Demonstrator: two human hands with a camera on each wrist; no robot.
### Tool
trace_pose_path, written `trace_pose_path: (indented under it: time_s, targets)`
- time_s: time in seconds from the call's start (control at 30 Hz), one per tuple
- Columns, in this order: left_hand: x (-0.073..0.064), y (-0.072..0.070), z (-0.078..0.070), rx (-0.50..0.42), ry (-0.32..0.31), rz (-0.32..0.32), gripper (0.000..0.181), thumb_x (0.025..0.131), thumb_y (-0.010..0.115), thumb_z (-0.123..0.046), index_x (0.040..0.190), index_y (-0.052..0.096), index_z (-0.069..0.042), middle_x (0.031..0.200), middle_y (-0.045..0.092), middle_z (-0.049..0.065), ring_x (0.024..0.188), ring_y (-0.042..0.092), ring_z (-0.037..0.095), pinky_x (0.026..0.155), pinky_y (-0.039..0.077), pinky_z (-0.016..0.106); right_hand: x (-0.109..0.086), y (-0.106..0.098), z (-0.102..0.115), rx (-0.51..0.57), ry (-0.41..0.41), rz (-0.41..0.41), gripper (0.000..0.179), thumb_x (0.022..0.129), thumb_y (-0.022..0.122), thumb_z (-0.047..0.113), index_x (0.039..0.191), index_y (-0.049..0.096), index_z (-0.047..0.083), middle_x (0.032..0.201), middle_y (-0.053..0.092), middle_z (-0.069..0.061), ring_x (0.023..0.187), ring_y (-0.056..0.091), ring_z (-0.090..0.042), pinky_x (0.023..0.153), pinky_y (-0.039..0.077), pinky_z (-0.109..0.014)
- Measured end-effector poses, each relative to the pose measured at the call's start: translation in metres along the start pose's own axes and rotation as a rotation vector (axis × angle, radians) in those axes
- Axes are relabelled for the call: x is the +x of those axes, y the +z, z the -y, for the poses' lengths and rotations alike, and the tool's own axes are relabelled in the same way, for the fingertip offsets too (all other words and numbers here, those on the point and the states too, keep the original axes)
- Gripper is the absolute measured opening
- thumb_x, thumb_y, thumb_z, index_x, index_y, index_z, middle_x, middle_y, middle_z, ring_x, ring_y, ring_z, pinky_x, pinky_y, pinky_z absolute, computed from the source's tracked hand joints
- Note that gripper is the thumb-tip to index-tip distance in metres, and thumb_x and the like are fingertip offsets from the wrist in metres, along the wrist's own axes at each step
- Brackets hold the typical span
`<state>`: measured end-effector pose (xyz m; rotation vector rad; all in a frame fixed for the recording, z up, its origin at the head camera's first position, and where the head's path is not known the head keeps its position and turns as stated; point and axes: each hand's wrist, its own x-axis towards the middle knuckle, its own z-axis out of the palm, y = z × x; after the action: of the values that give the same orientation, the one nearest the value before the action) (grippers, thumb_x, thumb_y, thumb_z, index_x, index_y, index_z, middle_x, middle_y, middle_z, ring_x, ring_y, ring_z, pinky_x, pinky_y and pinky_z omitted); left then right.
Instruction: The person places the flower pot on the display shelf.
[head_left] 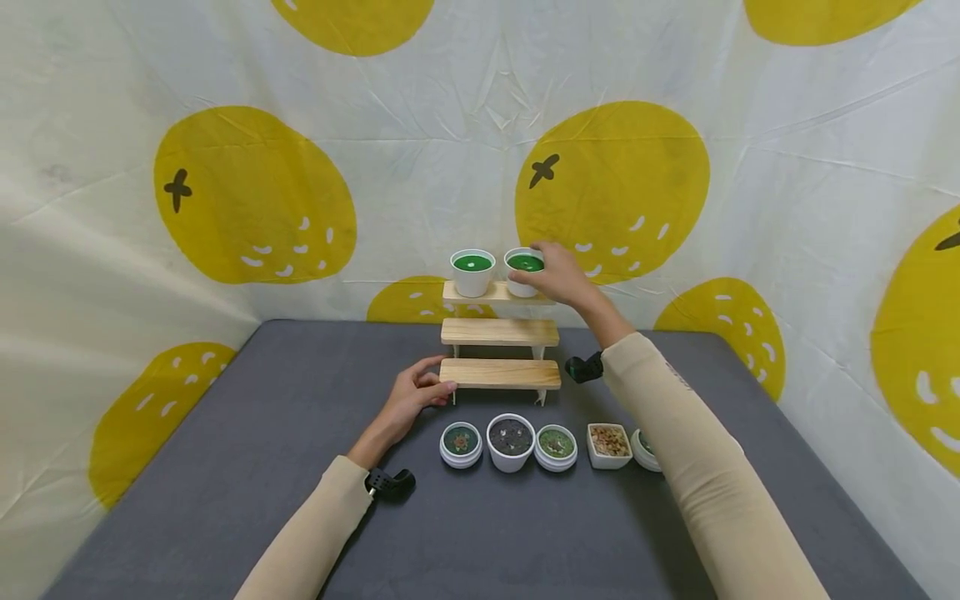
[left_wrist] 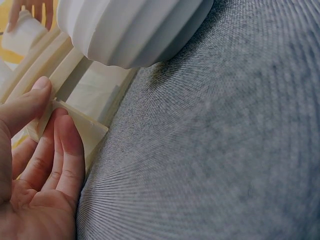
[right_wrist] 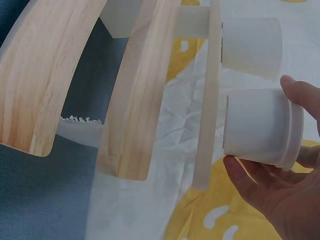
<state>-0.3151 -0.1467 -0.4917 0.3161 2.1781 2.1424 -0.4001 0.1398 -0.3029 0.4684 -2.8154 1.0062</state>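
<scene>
A three-step wooden stand (head_left: 500, 373) with pale side supports stands on the grey table. My left hand (head_left: 408, 398) grips the left end of its lowest step, thumb on top and fingers against the pale support (left_wrist: 82, 127) below. Up at the top step, my right hand (head_left: 561, 275) holds a white cup (right_wrist: 257, 127) with green contents by its rim and side. The base of that cup is very close to the step; whether it touches, I cannot tell. A matching white cup (head_left: 472, 279) with green contents stands on the top step to its left.
In front of the stand are a small round pot (head_left: 461, 454), a taller cup with dark contents (head_left: 511, 458), another round pot (head_left: 556, 462) and a square dish of brown bits (head_left: 609, 458). One more pot (head_left: 642, 458) is partly behind my right sleeve. A fruit-patterned cloth (head_left: 420, 183) hangs behind.
</scene>
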Motion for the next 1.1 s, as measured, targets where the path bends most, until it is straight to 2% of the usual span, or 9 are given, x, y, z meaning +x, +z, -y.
trace_pose_path:
  time_s: [0.43, 0.73, 1.1]
  targets:
    - [0.003, 0.001, 0.001, 0.015, -0.016, -0.011, 0.066, 0.091, 0.080, -0.013, 0.150, 0.050, -0.012, 0.085, 0.071, 0.000, 0.084, 0.068, 0.014, 0.074, 0.060, 0.028, 0.011, 0.003, -0.004, -0.041, -0.001, 0.016, 0.083, 0.097, 0.070, 0.042, 0.156, 0.036, -0.005, 0.152, 0.047, -0.025, 0.125, 0.052, -0.038, 0.105, 0.046, -0.053]
    - [0.004, 0.002, 0.002, 0.017, -0.004, -0.004, 0.070, 0.091, 0.079, -0.012, 0.153, 0.047, -0.009, 0.085, 0.071, -0.003, 0.082, 0.068, 0.012, 0.073, 0.060, 0.027, 0.014, 0.003, -0.004, -0.048, -0.009, 0.044, 0.083, 0.097, 0.069, 0.044, 0.156, 0.036, -0.004, 0.147, 0.051, -0.025, 0.123, 0.052, -0.038, 0.102, 0.046, -0.052]
    - [0.005, 0.001, 0.002, 0.018, -0.006, -0.006, 0.073, 0.092, 0.080, -0.014, 0.155, 0.044, -0.005, 0.085, 0.071, -0.003, 0.083, 0.068, 0.012, 0.074, 0.060, 0.026, 0.010, 0.002, -0.008, 0.021, -0.009, 0.072, 0.098, 0.092, 0.077, 0.040, 0.161, 0.022, -0.004, 0.149, 0.046, -0.024, 0.131, 0.048, -0.039, 0.112, 0.041, -0.056]
